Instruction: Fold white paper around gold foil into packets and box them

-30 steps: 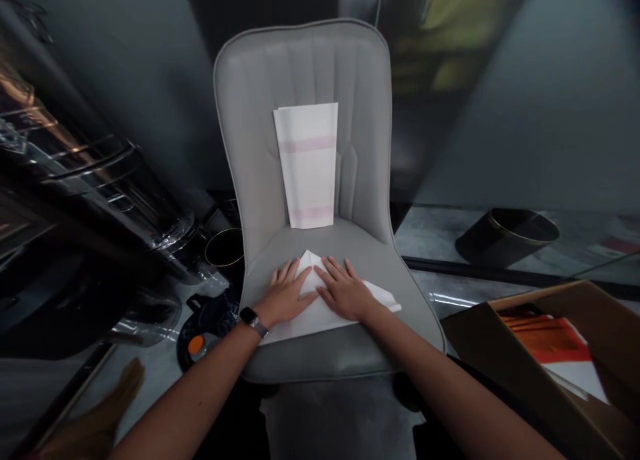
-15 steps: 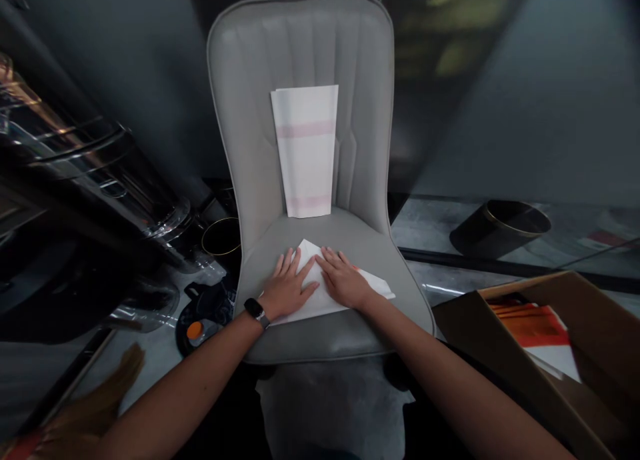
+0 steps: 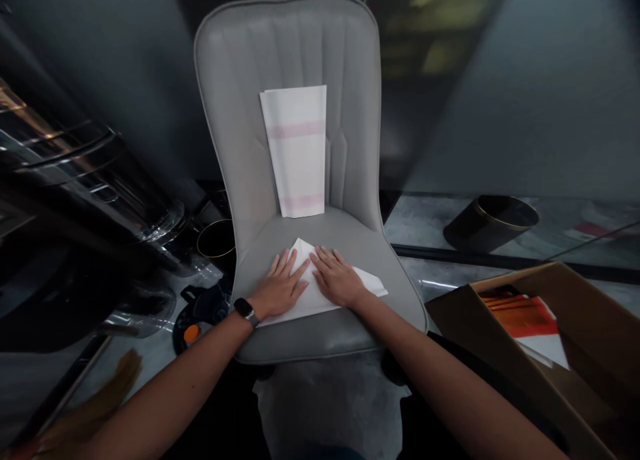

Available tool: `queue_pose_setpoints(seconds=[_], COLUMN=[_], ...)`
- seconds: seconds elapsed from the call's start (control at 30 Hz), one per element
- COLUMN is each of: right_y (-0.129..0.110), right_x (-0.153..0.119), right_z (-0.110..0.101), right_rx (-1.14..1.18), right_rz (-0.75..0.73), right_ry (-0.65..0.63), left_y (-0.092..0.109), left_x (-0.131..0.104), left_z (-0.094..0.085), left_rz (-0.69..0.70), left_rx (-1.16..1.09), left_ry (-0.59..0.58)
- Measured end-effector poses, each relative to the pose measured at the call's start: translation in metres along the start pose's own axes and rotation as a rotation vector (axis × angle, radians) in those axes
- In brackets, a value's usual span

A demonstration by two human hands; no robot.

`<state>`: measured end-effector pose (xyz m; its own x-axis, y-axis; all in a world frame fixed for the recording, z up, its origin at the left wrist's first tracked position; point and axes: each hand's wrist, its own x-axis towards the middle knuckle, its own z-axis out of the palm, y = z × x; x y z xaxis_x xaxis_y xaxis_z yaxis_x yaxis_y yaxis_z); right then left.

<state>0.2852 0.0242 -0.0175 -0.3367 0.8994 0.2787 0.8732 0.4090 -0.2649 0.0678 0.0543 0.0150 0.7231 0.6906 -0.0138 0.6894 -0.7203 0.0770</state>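
Observation:
A folded white paper [image 3: 320, 301] with a pointed top lies on the seat of a grey padded chair [image 3: 345, 230]. My left hand [image 3: 280, 288], with a dark watch at its wrist, lies flat on the paper's left part, fingers spread. On the paper's middle rests my right hand [image 3: 337, 279], fingers stretched out; a bit of orange shows beside it. Both hands press from above and hold nothing between the fingers. Behind them a folded white sheet with pink bands [image 3: 297, 153] leans upright against the backrest.
At the right stands an open cardboard box [image 3: 450, 320] with orange and white papers [image 3: 525, 320] inside. A black bin [image 3: 490, 225] is behind it. Left of the chair are another dark bin [image 3: 216, 239], a dark bag [image 3: 207, 303] and an orange cap [image 3: 191, 333].
The whole view has shifted slightly, so the chair and box appear a little further left. Both hands remain flat on the paper, almost unchanged.

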Motion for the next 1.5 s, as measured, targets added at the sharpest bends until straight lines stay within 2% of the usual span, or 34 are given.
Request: queue_pose_setpoints(seconds=[0.33, 0.6, 0.73, 0.87, 1.03, 1.2, 1.37, 1.5], right_y=[-0.004, -0.010, -0.009, -0.012, -0.023, -0.025, -0.025, -0.025], right_x=[0.000, 0.002, 0.014, 0.038, 0.062, 0.063, 0.059, 0.059], right_z=[-0.001, -0.003, -0.017, -0.026, -0.013, 0.002, 0.008, 0.010], right_rx=[-0.004, -0.012, 0.008, 0.055, 0.147, 0.133, 0.051, 0.015], right_rz=[0.013, 0.034, 0.027, 0.043, -0.012, -0.008, -0.013, -0.011], right_ry=[-0.028, -0.039, -0.111, -0.175, -0.210, -0.191, -0.158, -0.159], left_y=[0.007, 0.009, 0.008, 0.009, 0.013, 0.009, 0.001, 0.007], left_x=[0.000, -0.003, -0.005, -0.006, -0.006, -0.008, -0.033, -0.054], left_z=[-0.001, 0.000, -0.002, -0.005, -0.008, -0.007, -0.007, -0.004], left_rz=[-0.040, -0.040, -0.029, -0.036, -0.042, -0.036, -0.121, -0.158], left_rx=[0.003, -0.014, -0.039, -0.051, -0.065, -0.102, -0.152, -0.110], left_ry=[-0.011, 0.033, 0.051, 0.040, 0.049, 0.081, 0.038, -0.018])
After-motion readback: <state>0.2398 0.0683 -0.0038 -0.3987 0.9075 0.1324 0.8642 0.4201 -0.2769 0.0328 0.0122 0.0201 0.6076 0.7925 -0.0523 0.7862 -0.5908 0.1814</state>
